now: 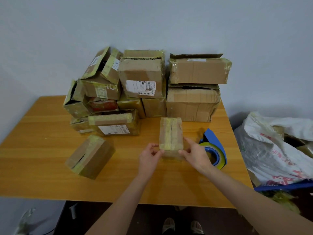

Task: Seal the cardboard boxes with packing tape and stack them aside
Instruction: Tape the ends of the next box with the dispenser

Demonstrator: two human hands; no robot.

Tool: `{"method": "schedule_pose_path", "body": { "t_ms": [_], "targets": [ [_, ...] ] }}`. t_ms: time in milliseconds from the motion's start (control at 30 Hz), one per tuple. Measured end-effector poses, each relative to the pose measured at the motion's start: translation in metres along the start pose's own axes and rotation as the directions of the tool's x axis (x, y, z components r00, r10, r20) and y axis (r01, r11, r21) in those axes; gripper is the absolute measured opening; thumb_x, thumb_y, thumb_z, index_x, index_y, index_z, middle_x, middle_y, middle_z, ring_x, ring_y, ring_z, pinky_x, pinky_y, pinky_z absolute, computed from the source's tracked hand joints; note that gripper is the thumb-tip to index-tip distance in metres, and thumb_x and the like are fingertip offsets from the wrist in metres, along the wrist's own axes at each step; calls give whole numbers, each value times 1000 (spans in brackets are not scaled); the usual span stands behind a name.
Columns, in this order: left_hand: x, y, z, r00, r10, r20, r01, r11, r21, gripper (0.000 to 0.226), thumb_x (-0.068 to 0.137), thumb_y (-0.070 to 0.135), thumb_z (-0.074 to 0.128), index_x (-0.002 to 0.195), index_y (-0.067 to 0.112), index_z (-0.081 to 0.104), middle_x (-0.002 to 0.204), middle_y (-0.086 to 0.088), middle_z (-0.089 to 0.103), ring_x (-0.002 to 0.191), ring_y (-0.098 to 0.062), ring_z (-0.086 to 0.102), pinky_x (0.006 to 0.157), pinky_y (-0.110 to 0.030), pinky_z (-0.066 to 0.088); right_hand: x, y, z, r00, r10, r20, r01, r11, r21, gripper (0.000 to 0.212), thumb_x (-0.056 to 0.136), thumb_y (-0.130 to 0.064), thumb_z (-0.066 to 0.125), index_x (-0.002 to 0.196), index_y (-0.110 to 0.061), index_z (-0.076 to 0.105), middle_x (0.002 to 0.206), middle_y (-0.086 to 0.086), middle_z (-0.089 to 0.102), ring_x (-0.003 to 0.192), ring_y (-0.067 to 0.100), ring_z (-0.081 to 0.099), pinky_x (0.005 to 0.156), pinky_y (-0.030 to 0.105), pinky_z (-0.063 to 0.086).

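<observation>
Pale wall (pixel 152 22) backs an orange wooden table (pixel 42 150) where a small taped brown cardboard box (pixel 171 134) lies before the box heap (pixel 142 78), long axis toward it, left hand (pixel 149 158) and right hand (pixel 194 155) pinching its near corners.

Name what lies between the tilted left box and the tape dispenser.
Head view: the small taped box, gripped by the left hand and right hand.
</observation>
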State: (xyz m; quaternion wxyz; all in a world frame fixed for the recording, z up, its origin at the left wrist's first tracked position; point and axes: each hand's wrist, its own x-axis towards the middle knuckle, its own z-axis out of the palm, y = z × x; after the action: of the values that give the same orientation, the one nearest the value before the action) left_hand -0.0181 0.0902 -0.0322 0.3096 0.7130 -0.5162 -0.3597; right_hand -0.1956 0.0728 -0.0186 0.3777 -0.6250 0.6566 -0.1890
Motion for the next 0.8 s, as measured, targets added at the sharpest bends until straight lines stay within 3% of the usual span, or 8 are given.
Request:
{"method": "schedule_pose_path", "body": {
  "t_ms": [100,267,333,400,467,567,733,800],
  "targets": [
    [4,1,2,1000,8,-3,-8,1000,14,25,86,22,70,106,10,62,75,5,67,70,-9,64,61,-15,48,3,2,1,1000,-7,-11,6,997,-73,72,91,-24,66,152,-24,28,76,-3,65,75,15,65,76,30,55],
    [1,3,8,999,40,5,-40,971,235,32,81,29,75,101,12,57,68,10,53,61,-5,51,54,-13,41,3,-4,-3,1000,-20,14,23,940,-340,67,87,-36,69,144,-22,36,92,3,68,85,22,65,71,36,55],
    [3,6,5,999,52,14,-53,914,403,42,79,43,73,106,16,53,78,10,52,70,-8,54,61,-18,44,4,-9,-9,1000,-27,-5,21,892,-451,66,84,-45,69,137,-20,38,110,5,63,98,25,63,73,37,53],
    [8,6,1,990,141,29,-136,850,508,63,75,50,73,123,17,48,107,4,54,95,-11,55,77,-22,47,7,-13,-11,998,-64,-5,54,870,-490,78,80,-52,70,141,-21,33,124,5,52,107,26,59,78,37,52],
    [14,6,1,971,224,88,-238,843,483,85,74,47,75,142,15,35,133,-4,48,118,-17,50,94,-28,45,10,-16,-9,996,-88,24,88,861,-500,90,79,-55,69,149,-24,21,125,7,54,106,28,60,80,39,54],
    [19,8,6,943,253,214,-323,848,421,94,80,39,71,153,14,17,152,-10,35,132,-25,45,106,-35,39,14,-16,-4,996,-77,47,90,844,-529,89,84,-53,66,152,-23,17,116,8,66,100,26,65,81,37,54],
    [21,2,3,929,306,208,-363,865,346,85,81,17,73,150,14,23,145,-15,45,124,-26,53,105,-32,41,20,-9,-3,994,-72,82,105,850,-516,86,84,-46,69,150,-23,19,119,10,65,102,27,64,85,37,52],
    [20,4,-2,935,269,230,-335,883,329,86,83,19,72,151,18,19,138,-12,53,117,-24,58,100,-29,44,20,-9,-6,991,-60,116,107,882,-459,89,83,-45,71,151,-23,19,122,9,65,104,26,64,86,37,53]
  ]
}}
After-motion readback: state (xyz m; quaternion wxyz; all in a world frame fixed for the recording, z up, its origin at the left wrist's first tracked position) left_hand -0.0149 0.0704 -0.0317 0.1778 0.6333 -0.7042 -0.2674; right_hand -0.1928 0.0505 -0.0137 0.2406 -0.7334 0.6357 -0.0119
